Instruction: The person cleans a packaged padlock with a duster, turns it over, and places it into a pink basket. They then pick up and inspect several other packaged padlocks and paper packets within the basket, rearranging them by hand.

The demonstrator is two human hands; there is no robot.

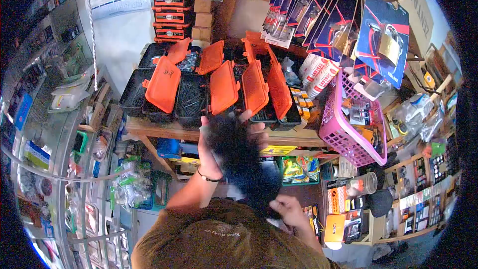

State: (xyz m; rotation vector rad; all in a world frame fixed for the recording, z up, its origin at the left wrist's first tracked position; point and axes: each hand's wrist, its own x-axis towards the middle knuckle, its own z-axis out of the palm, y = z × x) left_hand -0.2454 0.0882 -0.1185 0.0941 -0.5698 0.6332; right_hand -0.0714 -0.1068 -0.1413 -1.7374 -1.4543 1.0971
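Note:
A dark, blurred black bundle point(239, 154), its details too dark to make out, is held in front of my chest. My left hand point(211, 152) supports its upper part, with spread fingers showing on both sides of it. Lower down on the right, my right hand point(286, 209) has its fingers curled together at the bundle's lower end. Just beyond the bundle, black bins with raised orange lids point(224, 87) stand on a wooden shelf point(149, 130); long dark nails or screws point(190, 103) lie in one of them.
A pink basket point(343, 137) with small packages stands at the shelf's right end. Carded padlocks point(383, 40) hang above it. Stacked orange cases point(172, 17) are at the back. A glass display rack point(64, 179) lines the left side, and black-and-orange boxes point(338, 226) sit at the lower right.

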